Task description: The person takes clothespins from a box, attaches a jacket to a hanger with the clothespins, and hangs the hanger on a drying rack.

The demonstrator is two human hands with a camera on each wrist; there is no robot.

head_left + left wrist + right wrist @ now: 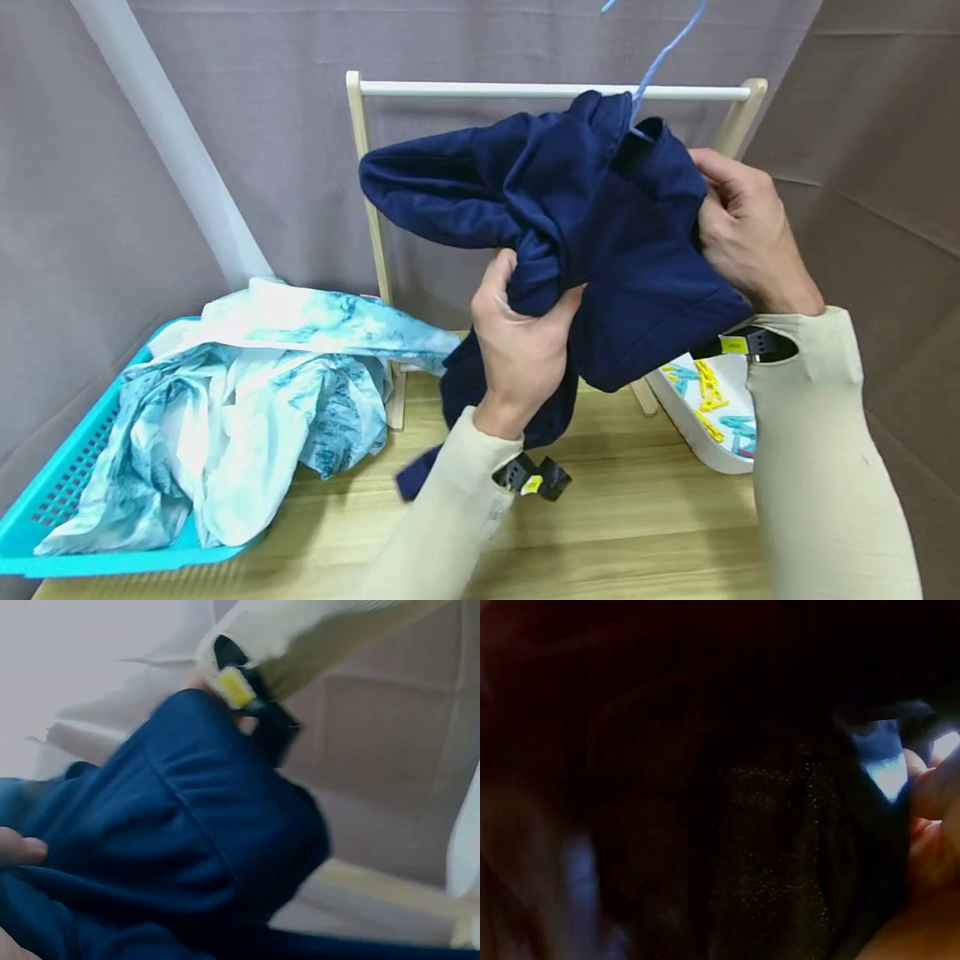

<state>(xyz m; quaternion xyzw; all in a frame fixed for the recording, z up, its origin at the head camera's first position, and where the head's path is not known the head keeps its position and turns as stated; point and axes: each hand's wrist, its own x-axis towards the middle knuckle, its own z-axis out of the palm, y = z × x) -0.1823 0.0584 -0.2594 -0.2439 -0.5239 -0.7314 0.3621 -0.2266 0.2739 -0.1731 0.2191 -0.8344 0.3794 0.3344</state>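
A navy blue shirt (637, 250) is held up in front of the rack, its cloth bunched and folded. Out of its neck opening rises the hook of a light blue hanger (660, 58). My left hand (521, 350) grips a gathered fold at the lower middle of the shirt. At the right shoulder side, my right hand (753, 229) pinches the cloth with curled fingers. The left wrist view has the shirt (195, 817) spread wide, with left fingertips at the edge. Dark cloth fills most of the right wrist view, beside the right fingers (934, 795).
A wooden rack with a white rail (480, 89) stands behind the shirt. On the left, a turquoise basket (71, 492) holds crumpled white-and-blue tie-dye cloth (247, 400). A white tray (693, 429) of yellow and blue clothespins (708, 387) sits at right on the wooden table (622, 517).
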